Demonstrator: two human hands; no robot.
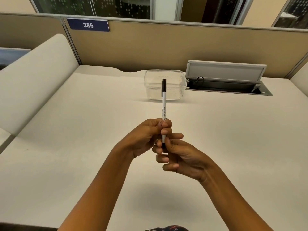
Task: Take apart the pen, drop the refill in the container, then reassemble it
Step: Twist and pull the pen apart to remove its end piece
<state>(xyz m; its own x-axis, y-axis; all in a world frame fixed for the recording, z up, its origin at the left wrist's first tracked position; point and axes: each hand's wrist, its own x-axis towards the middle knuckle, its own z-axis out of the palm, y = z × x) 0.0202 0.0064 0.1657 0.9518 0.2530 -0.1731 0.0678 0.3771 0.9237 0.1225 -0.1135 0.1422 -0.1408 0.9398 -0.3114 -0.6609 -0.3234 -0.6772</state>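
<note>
So the pen (pixel 164 104) is held upright above the tabletop (pixel 83 130): left hand (pixel 148 135) clamped round the barrel to steady it, right hand (pixel 183 157) fingers (pixel 175 136) pinching the black bottom end, probably to unscrew it. Container (pixel 176 93) waits behind, well apart.

Left hand (pixel 145 137): bare, slim-fingered, knuckles ridged, with fine creases across the finger joints
Right hand (pixel 183 157): bare, with long slender fingers and creased finger joints
Fingernails (pixel 174 165): short, trimmed close, plain, with a pale natural sheen
Left forearm (pixel 103 189): bare along all its visible length, smooth, slender, widening toward the lower frame edge
Right forearm (pixel 233 205): bare along its visible length, smooth, with a faint tendon line and creases at the wrist
Clothing (pixel 166 228): a sliver of dark navy fabric with small red and white flecks, only just showing at the bottom edge; the garment's kind cannot be told
</note>
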